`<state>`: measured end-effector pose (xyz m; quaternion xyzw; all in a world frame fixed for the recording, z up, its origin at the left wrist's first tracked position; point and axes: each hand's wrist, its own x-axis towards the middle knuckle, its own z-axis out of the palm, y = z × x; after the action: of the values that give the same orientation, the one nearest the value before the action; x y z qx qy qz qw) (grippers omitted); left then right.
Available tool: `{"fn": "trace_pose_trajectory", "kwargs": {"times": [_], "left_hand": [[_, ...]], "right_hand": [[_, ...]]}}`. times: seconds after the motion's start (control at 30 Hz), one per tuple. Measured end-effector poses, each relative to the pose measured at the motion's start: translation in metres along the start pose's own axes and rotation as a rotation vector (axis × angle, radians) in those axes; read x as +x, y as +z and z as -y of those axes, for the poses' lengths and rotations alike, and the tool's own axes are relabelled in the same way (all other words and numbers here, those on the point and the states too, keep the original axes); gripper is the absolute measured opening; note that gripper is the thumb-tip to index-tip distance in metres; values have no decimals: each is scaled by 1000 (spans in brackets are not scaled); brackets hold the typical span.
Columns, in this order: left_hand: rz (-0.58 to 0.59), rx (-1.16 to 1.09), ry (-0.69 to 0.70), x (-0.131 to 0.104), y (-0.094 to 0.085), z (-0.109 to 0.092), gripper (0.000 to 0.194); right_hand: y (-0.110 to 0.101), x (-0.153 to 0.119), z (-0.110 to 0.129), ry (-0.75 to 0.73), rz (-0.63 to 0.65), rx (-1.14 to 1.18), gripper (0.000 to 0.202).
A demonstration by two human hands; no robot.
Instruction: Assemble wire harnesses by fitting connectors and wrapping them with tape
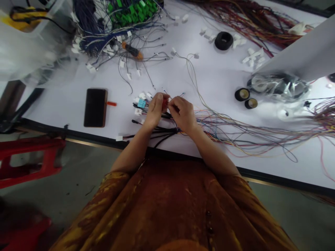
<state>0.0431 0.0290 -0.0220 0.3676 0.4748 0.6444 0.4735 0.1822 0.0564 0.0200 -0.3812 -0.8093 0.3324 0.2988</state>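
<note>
My left hand is closed around a small red connector, which its fingers partly cover. Against the connector's right side, my right hand pinches something too small to make out, probably a wire end. Under and beside both hands runs a wire harness of many thin coloured wires, stretching to the right. Its black-sleeved branches lie below my hands. A light blue connector and several white connectors sit just left of my left hand.
A phone lies left, beside an orange strip. Farther back are a screwdriver, green connectors, blue wires and a black tape roll. Two small rolls stand right. Red stools are below the table's left edge.
</note>
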Motion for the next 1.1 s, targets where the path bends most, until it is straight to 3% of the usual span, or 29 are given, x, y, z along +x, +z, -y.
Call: {"fn": "trace_pose_trajectory", "kwargs": {"times": [0.23,0.27,0.4,0.47,0.6,0.73,0.87,1.0,1.07,1.1], "left_hand": [[-70,-253,-247,8,-2,-18,45],[-76,-272,-277,9,-3,-20,44],[-58,-359,-348,12,-8,-24,39],[-44,-387,-367,14,-10,-26,37],[-63,-298,-318,14,-11,-31,40],[-80,-84,-262,12,-13,-31,52],[34,-119,-427,14,-15,-28,56],[104,-196,-586,17,-13,-29,55],[86,-142,-565,18,-13,-31,55],[42,-78,-486,18,-15,-33,53]], "right_hand": [[-14,6,17,-3,-103,-99,10],[-12,7,20,6,-89,-89,7],[-1,9,31,106,62,-97,38],[2,9,37,190,107,-177,32],[-1,6,44,232,174,-256,16],[-3,4,38,178,125,-69,23],[-4,5,30,150,72,87,31],[-2,6,29,157,38,84,34],[0,5,29,159,32,55,38],[0,4,28,160,39,40,39]]}}
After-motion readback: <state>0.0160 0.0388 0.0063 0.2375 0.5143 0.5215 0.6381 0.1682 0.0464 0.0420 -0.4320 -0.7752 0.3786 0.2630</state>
